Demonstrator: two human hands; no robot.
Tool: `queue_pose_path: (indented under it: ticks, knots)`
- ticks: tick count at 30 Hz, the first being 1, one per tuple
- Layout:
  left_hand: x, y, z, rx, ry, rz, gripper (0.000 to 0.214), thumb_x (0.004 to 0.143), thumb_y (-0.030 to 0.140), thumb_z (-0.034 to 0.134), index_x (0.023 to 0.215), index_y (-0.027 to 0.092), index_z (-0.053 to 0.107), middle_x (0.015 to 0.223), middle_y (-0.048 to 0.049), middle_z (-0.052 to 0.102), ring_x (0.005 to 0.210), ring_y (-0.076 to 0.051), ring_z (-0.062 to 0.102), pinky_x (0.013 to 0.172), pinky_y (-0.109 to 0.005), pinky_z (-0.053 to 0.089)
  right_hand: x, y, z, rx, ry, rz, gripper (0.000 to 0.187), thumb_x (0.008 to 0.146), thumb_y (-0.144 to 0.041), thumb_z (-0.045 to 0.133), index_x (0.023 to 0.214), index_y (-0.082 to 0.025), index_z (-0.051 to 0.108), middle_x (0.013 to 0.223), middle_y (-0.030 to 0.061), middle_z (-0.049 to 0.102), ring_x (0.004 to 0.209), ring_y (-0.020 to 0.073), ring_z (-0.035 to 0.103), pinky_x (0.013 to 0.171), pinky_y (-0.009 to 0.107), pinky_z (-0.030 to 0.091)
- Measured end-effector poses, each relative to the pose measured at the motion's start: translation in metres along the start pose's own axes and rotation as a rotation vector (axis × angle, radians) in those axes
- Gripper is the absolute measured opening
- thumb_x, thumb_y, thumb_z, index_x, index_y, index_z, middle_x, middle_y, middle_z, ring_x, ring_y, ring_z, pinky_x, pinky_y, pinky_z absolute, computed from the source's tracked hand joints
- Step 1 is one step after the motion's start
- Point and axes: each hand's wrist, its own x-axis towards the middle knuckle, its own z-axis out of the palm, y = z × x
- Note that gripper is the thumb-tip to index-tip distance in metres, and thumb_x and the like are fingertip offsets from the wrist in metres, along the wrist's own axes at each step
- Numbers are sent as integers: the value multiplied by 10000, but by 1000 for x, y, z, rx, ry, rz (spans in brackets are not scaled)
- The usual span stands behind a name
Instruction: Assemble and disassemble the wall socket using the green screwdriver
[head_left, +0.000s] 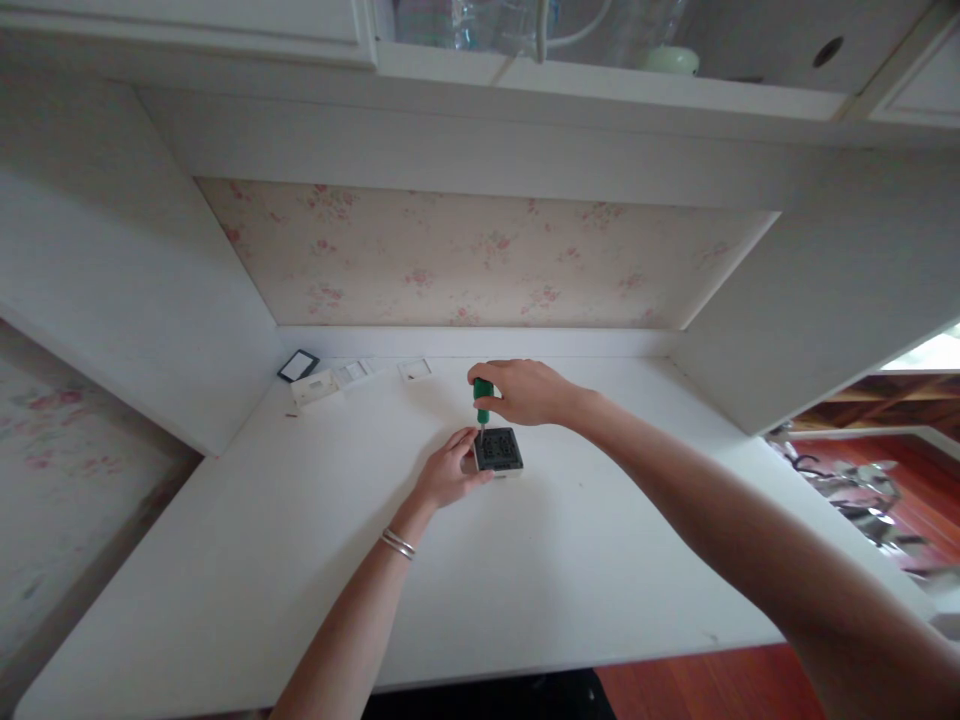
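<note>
My right hand point(517, 388) grips the green handle of a screwdriver point(483, 400), which stands nearly upright. Its tip reaches down to the upper left corner of a small square device point(501, 450) with a black top face and a pale body, like a wall socket. Around the left side of this socket-like device curls my left hand point(448, 472), with fingers at its upper left corner and thumb along its near edge. The device lies on the white desk point(585, 570). Whether a screw sits under the tip is too small to tell.
At the desk's back left lie a black-edged frame point(298, 366), a white plate point(315, 387), some pale plastic parts point(355, 371) and a thin white square frame point(415, 371). A small brown piece point(291, 415) lies nearby. Side panels and an overhead shelf point(600, 85) enclose the desk.
</note>
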Motion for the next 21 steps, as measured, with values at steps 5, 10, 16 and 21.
queue_pose_path:
  ticks: [5,10,16,21]
  knots:
    - [1,0,0,4,-1,-1,749,720,491,681,1373,241,413,1452,-45,387,1315,-238,404,1112,-357,350,2,-2,3,-138,17,172,457,846,-594,467,1066,-208,574,1002,123,676,896,279,627,707,343,422]
    - [0,-2,0,6,-20,-7,747,727,507,670,1376,245,408,1465,-48,367,1299,-243,423,1097,-359,371,0,-5,2,-113,2,167,485,877,-596,400,1120,-205,553,1021,132,676,894,288,632,698,349,425]
    - [2,-7,1,16,-24,12,715,758,498,637,1376,217,410,1461,-53,374,1324,-237,389,1119,-351,337,-1,-1,1,39,-31,34,350,899,-433,441,1202,-264,486,1132,68,651,931,236,618,681,298,406]
    - [3,-9,1,-10,-52,5,663,792,471,600,1380,233,406,1473,-29,360,1286,-230,438,1088,-340,373,1,1,8,-83,33,162,483,844,-635,427,1106,-248,548,941,93,687,837,272,634,644,314,406]
